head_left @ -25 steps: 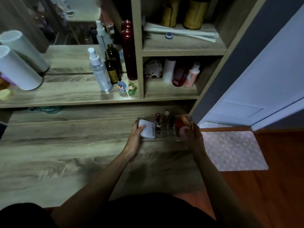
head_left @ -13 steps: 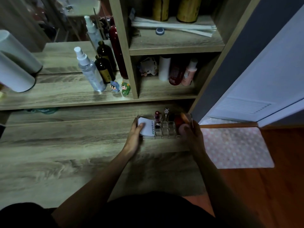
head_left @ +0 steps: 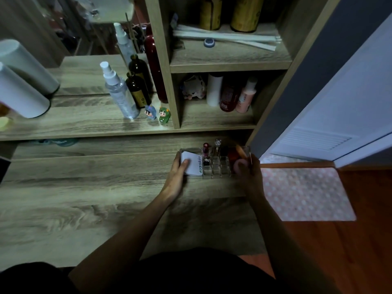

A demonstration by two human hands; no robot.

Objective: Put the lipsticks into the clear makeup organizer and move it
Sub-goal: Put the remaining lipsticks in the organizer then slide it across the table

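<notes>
The clear makeup organizer (head_left: 216, 169) rests on the wooden desk (head_left: 84, 198), close to its right end and under the shelf unit. Upright in its small cells stand a dark red lipstick (head_left: 205, 150) and a clear-capped lipstick (head_left: 217, 147). A white box printed "u2skin" (head_left: 192, 165) fills its left part, and round red and pink items (head_left: 237, 161) fill its right part. My left hand (head_left: 177, 177) grips the organizer's left end, fingers over the white box. My right hand (head_left: 251, 174) grips its right end.
A shelf ledge behind carries a clear spray bottle (head_left: 118, 92), brown bottles (head_left: 137, 92), two small figurines (head_left: 158, 114) and white cylinders (head_left: 21, 92). Cubbies hold more bottles (head_left: 229, 96). A pink dotted mat (head_left: 305, 194) lies on the floor at right, beside a white door (head_left: 339, 102).
Both hands stay clamped on the organizer's ends. The organizer sits slightly closer to the desk's back, and the view has drifted a little.
</notes>
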